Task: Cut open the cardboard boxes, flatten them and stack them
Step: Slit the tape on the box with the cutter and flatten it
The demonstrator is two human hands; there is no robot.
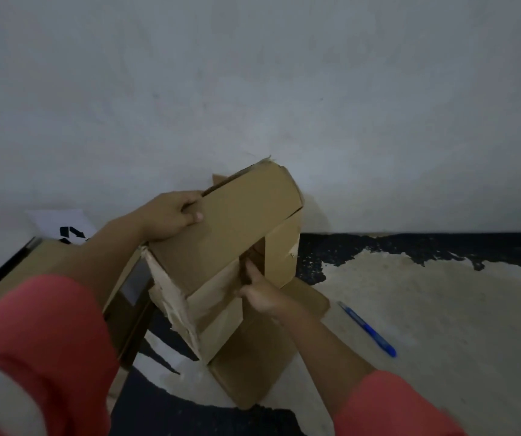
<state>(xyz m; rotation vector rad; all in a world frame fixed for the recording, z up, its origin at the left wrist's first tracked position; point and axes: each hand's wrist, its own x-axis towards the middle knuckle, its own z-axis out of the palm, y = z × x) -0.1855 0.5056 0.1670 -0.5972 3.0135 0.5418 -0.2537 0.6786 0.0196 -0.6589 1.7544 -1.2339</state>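
Observation:
A torn brown cardboard box point(221, 234) is held tilted above the floor in the middle of the view. My left hand point(171, 217) grips its upper left edge, thumb on the outer panel and fingers curled over the rim. My right hand point(260, 294) grips the edge of a lower flap, with the fingertips tucked inside the box's opening. A flat piece of cardboard point(262, 357) lies on the floor underneath. A blue box cutter point(367, 329) lies on the floor to the right, apart from both hands.
More cardboard point(48, 262) lies on the left, partly behind my left arm, with a white sheet bearing a black printed symbol point(64, 223) behind it. A grey wall point(284, 89) stands close ahead. The floor point(441, 309) is worn beige with black patches.

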